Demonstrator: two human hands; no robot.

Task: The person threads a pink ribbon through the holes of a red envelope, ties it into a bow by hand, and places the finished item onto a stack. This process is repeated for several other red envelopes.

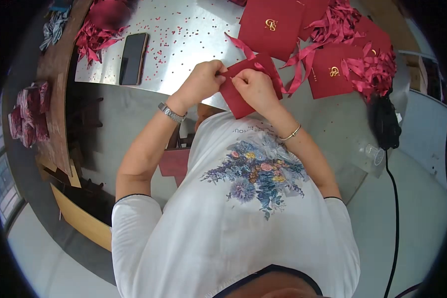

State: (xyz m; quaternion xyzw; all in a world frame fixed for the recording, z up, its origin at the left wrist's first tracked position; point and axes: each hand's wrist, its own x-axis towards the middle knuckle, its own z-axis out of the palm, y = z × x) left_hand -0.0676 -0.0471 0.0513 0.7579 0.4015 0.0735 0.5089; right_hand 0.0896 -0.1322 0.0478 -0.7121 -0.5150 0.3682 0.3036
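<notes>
A flat red paper bag lies tilted at the table's near edge, between my two hands. My left hand, with a metal watch at the wrist, is closed on the bag's left edge. My right hand is curled over the bag's face in a pinch; its fingertips and anything small in them are hidden. A red ribbon runs from the bag's far side, and another ribbon trails just right of it.
Red bags with gold lettering and bunched ribbons lie at the right. A phone rests on the left among small red dots. More ribbon is piled behind it. Wrapped red bundles sit far left. A clear cup is at right.
</notes>
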